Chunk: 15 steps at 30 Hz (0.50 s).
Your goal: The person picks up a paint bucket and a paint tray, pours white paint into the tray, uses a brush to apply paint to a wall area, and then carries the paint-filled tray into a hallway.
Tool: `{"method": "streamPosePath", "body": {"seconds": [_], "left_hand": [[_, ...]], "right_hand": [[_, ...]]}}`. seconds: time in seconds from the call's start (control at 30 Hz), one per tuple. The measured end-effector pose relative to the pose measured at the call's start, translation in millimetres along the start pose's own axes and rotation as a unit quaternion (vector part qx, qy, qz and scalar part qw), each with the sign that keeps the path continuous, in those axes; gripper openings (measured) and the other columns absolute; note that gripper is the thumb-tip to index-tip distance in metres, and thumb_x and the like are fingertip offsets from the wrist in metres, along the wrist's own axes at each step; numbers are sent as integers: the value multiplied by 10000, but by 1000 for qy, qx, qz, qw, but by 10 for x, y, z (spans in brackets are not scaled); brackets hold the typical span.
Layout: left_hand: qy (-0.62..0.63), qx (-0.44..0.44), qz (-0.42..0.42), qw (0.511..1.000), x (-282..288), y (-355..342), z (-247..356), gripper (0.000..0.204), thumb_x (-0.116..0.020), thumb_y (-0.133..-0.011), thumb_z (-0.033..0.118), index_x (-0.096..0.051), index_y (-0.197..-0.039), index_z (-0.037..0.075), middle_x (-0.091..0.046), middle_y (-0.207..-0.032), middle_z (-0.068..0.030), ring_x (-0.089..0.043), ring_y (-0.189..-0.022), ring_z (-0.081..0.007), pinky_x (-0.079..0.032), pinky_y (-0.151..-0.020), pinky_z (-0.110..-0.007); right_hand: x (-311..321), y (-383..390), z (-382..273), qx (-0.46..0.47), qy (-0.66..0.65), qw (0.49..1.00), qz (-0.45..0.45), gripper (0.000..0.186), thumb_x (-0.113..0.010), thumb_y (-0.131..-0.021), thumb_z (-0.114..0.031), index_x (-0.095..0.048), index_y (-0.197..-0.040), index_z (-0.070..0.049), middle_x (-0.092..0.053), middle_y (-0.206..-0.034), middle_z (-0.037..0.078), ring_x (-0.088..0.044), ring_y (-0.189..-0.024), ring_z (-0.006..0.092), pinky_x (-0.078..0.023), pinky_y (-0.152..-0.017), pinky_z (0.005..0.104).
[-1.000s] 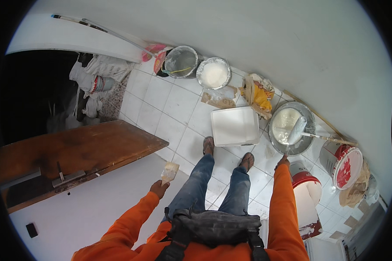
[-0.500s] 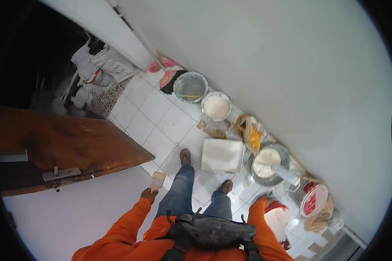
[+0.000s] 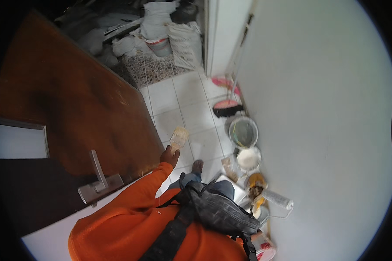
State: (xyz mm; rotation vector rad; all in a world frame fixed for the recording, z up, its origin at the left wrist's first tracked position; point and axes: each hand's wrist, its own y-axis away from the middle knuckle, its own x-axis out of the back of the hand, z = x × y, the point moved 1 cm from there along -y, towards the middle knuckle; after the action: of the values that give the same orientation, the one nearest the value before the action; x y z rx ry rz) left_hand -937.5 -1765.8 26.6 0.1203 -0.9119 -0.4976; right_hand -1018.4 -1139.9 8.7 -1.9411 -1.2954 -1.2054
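Observation:
My left hand (image 3: 170,155) grips a wide paintbrush (image 3: 178,139) with pale, paint-caked bristles, held over the tiles beside the brown door (image 3: 74,87). My right hand (image 3: 254,235), mostly hidden behind the black waist bag (image 3: 222,206), holds a paint roller (image 3: 278,200) by its handle, the white sleeve near the wall. Below the roller are a partly hidden white tray (image 3: 225,182), a yellow bag (image 3: 257,180) and a bucket of white paint.
A grey pail (image 3: 243,132), a pail of white stuff (image 3: 248,159) and a broom (image 3: 228,108) line the wall (image 3: 318,108). Through the doorway are sacks (image 3: 183,45) and a bucket (image 3: 158,47) on speckled floor. The door's handle (image 3: 98,176) juts out near my left arm.
The view has turned left toward the door and doorway. The roller has risen out of the paint bucket in my right hand. My left hand still holds the brush, now further forward.

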Motion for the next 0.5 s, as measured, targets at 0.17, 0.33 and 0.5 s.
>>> {"method": "streamPosePath", "body": {"seconds": [0.17,0.33,0.5], "left_hand": [[95,56,57,992,397,-1011,614,372,-575,-798,367,-504,-951,36,-634,-843,-218,-610,-796,-402,-477,-697,-475],[90,93,111,985,725,-1908,576,418,-585,-801,394,-530,-1015,39,-641,-892,-209,-616,-846,-386,-486,-734,-451],[11,158,155,975,1259,-2781,110,446,-584,-785,405,-550,-1048,47,-629,-965,-215,-595,-917,-395,-472,-803,-450]], "right_hand": [[-856,-555,-2964,230,-63,969,-58,366,-621,-823,-290,-447,-918,17,-494,-811,182,-486,-733,326,-414,-673,403],[-1517,-336,-5983,348,-186,903,-168,284,-629,-818,-219,-471,-900,2,-489,-787,127,-471,-691,252,-408,-639,356],[-2537,147,-8382,444,-376,772,-255,225,-632,-836,-139,-472,-927,-10,-475,-752,77,-449,-683,170,-398,-631,276]]}}
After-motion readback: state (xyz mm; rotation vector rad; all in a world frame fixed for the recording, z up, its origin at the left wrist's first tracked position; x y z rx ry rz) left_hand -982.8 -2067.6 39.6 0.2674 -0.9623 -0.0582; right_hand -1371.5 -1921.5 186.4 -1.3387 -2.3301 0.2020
